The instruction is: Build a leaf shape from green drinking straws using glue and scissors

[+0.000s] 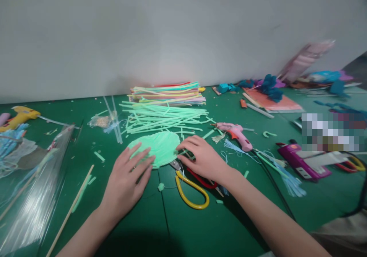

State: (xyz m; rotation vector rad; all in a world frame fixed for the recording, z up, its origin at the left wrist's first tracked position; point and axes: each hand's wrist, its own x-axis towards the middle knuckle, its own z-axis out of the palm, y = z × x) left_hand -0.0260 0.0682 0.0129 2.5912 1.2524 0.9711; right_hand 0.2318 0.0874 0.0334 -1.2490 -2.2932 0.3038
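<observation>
Pale green ribbed disc point(160, 147) lay flat between both hands, left hand point(129, 176) spread open on its near-left edge, right hand point(200, 155) fingers bent, pressing its right rim, yellow-handled scissors point(190, 190) just right of disc.

Pink glue gun point(236, 134), yellow-handled scissors point(190, 190), stacked coloured straws point(168, 92) on green table point(160, 226)

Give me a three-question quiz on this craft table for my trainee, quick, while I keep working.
1. True or false: both hands rest on the green disc.
2. Which lies nearest the right hand? A) yellow glue gun B) yellow-handled scissors C) purple box
3. What colour is the glue gun to the right of the loose green straws?

Key: 1 true: the left hand lies flat on its left edge, the right hand's fingertips on its right edge. 2 B. 3 pink.
</observation>
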